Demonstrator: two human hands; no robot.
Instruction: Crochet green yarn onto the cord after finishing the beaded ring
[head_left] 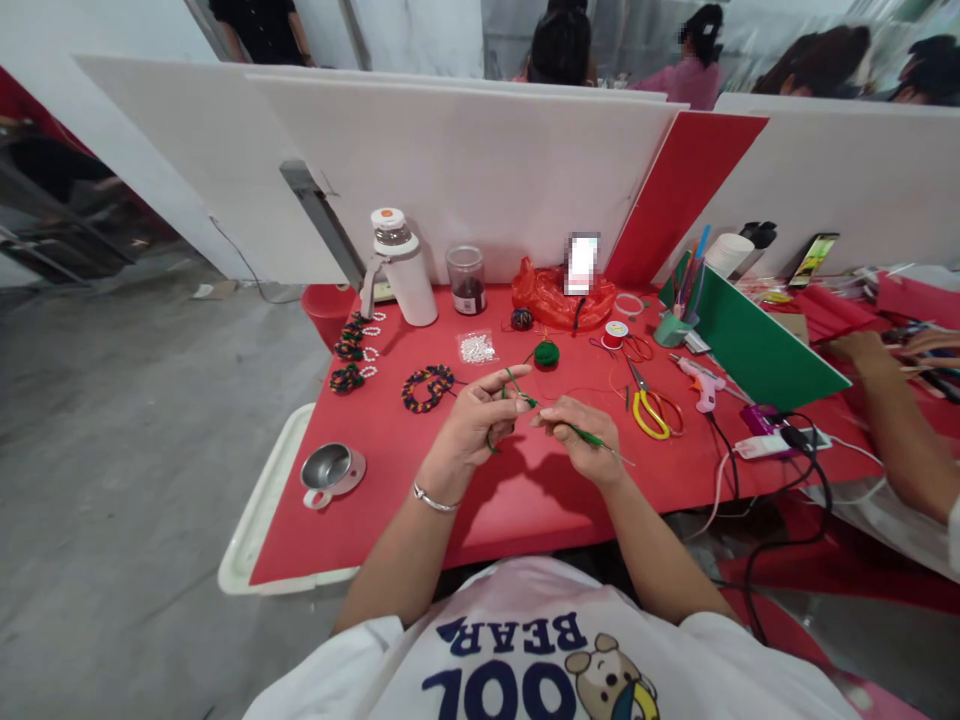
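Observation:
My left hand (480, 418) pinches a small piece of green yarn work (529, 401), with a strand of green yarn looped over the raised index finger. Just to its right, my right hand (585, 438) is closed round a crochet hook with a green handle (589, 436). The hook's front end is at the green work; its thin rear end sticks out to the right. Beyond the hands lies a ball of green yarn (547, 354). Left of my left hand, a multicoloured braided ring (427, 388) rests on the red table (375, 450).
A metal cup (330, 468) stands at the left, with a white flask (405, 270), a jar (466, 280) and a bead packet (477, 348) behind. Yellow-handled scissors (649, 412), a glue gun (703, 384) and cables lie right. Another person's arm (900, 430) is at far right.

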